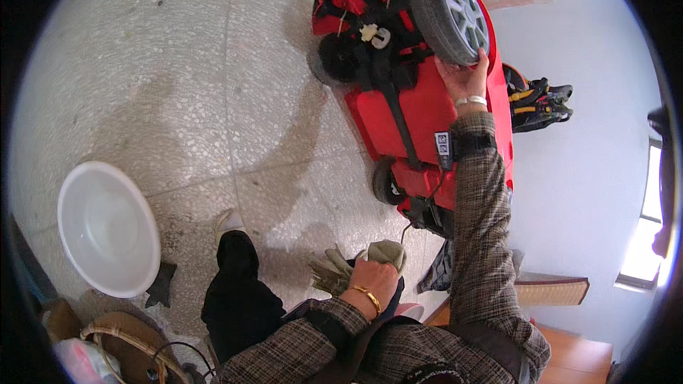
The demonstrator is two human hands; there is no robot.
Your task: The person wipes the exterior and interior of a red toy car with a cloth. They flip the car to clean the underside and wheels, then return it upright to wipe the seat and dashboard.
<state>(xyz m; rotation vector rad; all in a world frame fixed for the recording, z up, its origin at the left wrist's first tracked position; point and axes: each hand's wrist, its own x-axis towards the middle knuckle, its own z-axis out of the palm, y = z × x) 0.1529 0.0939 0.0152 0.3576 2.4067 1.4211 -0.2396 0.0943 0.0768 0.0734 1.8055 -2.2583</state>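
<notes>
A red ride-on toy car (398, 117) is tipped on its side, its underside facing me. My right hand (466, 77) reaches up and grips the lower edge of a black-and-grey wheel (452, 20), with the thumb on the outer face. Closer to my body, my left hand (375, 281) is closed round a bunched grey-green cloth (331, 270). Other small dark wheels, a central black bar and a whitish fitting (375, 34) show on the car's underside.
To the left, a white basin (107, 231) stands on the speckled floor. A wicker basket (135, 345) sits at lower left. Behind the car, a black-and-yellow folded item (539, 105) is beside the pale wall. A wooden piece of furniture (576, 355) is at lower right.
</notes>
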